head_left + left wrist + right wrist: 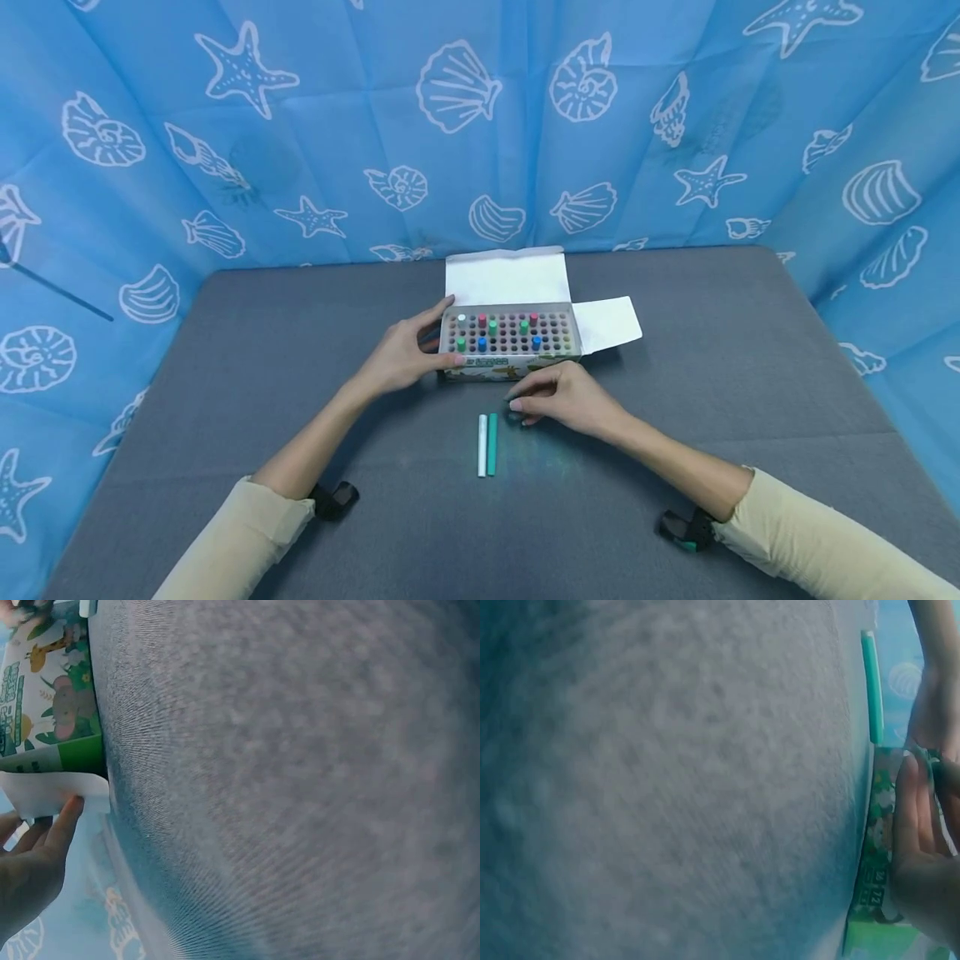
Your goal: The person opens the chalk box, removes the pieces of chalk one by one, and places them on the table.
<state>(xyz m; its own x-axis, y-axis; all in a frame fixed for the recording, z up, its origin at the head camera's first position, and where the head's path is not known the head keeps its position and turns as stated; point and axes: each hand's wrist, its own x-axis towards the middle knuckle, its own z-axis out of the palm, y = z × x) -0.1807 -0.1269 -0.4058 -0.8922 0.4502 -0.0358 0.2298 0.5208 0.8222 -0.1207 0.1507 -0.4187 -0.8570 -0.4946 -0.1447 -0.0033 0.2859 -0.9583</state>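
An opened chalk box (pixel 510 367) printed with animals stands mid-table. Upright chalk sticks show green, blue, red and white ends in its grid of holes. My left hand (pixel 405 354) grips the box's left end, thumb at the front edge and fingers at the back. In the left wrist view, its fingertips touch a white end flap (pixel 60 791). Before the box, a white chalk stick (pixel 482 446) and a green chalk stick (pixel 492 444) lie side by side. My right hand (pixel 566 400) is just right of their far ends, fingers bent; whether something sits between its fingertips is unclear.
The white lid (pixel 510 279) stands raised behind the box, and a side flap (pixel 609 325) sticks out to the right. Grey cloth covers the table (pixel 300 317). A blue curtain (pixel 510 150) with shell prints hangs along the back edge.
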